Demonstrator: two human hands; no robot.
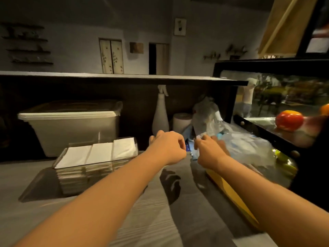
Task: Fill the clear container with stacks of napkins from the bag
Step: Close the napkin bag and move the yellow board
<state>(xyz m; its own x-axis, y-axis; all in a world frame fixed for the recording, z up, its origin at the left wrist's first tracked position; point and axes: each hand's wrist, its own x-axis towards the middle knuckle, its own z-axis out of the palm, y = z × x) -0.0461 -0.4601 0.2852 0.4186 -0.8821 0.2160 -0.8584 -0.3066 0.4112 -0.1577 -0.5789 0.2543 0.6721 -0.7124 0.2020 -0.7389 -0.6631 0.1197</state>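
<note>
My right hand (209, 150) pinches the bag's (249, 145) near edge; my left hand (167, 147), fingers curled and empty, hovers beside it. The napkin-filled clear container (78, 180) stands left, across open counter (178, 220).

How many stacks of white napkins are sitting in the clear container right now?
3, side by side in the clear plastic container: left stack, middle stack, right stack. More may be hidden inside the crinkled clear plastic bag.
</note>
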